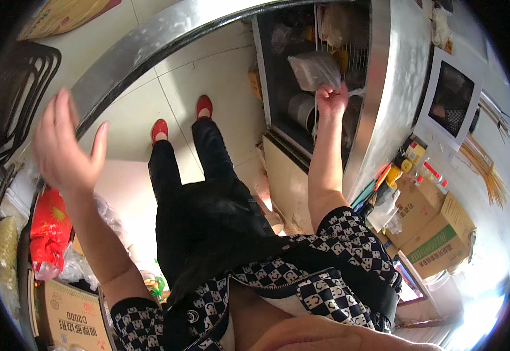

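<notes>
We hold our left hand (70, 146) open at frame left; our right hand (332, 100), upper right, grips a translucent packet (313, 70).

Free passage is being left over the tiled floor (176, 85) between the left hand (69, 161) and the open cabinet (386, 88). Its mouth is being partly blocked by the clear bag (313, 70) gripped in the right hand (332, 102); reach inside is being narrowed by a wire rack (357, 58) and a round container (301, 109). Forward, passage is being barred by a steel edge (143, 50).
</notes>
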Demonstrator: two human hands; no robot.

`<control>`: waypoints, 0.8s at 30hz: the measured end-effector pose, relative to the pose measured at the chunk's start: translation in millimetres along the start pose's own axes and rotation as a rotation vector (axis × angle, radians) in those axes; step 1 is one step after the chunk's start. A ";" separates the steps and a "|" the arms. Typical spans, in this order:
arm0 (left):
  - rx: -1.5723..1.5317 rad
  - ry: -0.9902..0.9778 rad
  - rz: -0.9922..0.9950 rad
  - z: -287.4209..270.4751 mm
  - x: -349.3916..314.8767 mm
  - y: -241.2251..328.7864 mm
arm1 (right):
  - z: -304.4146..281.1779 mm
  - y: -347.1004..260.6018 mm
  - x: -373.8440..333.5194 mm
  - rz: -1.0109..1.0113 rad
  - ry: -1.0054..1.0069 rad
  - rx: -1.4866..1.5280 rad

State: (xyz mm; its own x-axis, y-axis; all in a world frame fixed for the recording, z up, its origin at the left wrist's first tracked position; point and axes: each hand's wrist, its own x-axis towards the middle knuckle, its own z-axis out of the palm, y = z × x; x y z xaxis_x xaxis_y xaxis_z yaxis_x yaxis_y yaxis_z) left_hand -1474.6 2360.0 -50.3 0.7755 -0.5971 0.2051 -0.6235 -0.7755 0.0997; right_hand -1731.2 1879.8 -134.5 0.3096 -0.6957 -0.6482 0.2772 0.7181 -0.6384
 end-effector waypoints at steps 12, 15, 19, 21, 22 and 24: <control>0.208 0.099 0.031 28.7 -12.0 -20.5 | 37.3 -64.4 124.9 -0.232 -0.235 0.120; 0.168 0.090 -0.036 30.0 -9.9 -11.7 | 29.0 -99.6 174.0 -0.340 -0.149 0.112; 0.201 0.057 -0.079 29.4 -12.1 -9.0 | 40.6 -111.5 213.9 -0.262 -0.138 0.260; 0.194 0.047 -0.081 29.1 -9.0 -7.2 | 56.0 -96.2 217.5 -0.340 -0.070 0.127; 0.172 0.053 -0.089 29.3 -6.2 -3.5 | 60.2 -90.6 220.2 -0.413 -0.013 0.008; 0.139 0.056 -0.104 29.4 -4.9 -0.2 | 25.3 -113.8 247.3 -0.395 -0.185 -0.173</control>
State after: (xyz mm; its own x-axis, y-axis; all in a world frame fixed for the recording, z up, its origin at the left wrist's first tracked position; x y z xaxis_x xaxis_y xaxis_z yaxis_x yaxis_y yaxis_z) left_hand -1475.3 2357.1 -80.0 0.8257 -0.5031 0.2552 -0.5176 -0.8556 -0.0120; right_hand -1663.2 1626.5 -211.7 0.3720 -0.8891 -0.2668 0.2555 0.3744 -0.8914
